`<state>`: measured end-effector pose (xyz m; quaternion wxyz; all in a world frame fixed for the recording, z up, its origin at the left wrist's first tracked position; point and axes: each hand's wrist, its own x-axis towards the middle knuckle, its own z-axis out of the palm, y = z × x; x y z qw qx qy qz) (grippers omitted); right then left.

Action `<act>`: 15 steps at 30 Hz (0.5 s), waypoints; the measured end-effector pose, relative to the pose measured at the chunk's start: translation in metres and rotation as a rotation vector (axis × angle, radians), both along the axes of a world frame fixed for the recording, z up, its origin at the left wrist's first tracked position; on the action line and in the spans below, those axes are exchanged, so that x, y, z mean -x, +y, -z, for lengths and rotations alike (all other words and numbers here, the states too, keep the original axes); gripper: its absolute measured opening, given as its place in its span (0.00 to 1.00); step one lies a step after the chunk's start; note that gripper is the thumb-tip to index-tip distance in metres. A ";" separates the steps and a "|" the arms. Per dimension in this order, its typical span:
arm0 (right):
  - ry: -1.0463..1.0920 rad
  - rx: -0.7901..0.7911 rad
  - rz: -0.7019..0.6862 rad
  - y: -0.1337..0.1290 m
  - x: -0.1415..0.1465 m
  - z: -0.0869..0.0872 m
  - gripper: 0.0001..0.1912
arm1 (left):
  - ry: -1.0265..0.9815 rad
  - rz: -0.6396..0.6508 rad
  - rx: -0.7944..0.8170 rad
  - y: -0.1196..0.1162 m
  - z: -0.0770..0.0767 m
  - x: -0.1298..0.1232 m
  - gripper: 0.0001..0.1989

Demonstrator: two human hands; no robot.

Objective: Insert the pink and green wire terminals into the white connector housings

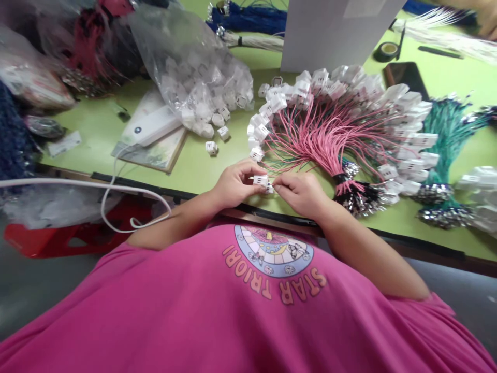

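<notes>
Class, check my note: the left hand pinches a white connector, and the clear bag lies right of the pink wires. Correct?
Not quite: in the head view, the clear bag lies left of the pink wires. The left hand does pinch a white connector.

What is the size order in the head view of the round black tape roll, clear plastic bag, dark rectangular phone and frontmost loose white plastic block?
1. Clear plastic bag
2. Dark rectangular phone
3. Round black tape roll
4. Loose white block
</notes>
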<state>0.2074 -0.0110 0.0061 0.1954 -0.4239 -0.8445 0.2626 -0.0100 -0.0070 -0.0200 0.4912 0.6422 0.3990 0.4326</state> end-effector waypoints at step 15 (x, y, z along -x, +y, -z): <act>0.169 0.010 0.195 0.018 -0.005 0.010 0.11 | 0.528 0.204 -0.531 -0.027 -0.007 0.000 0.11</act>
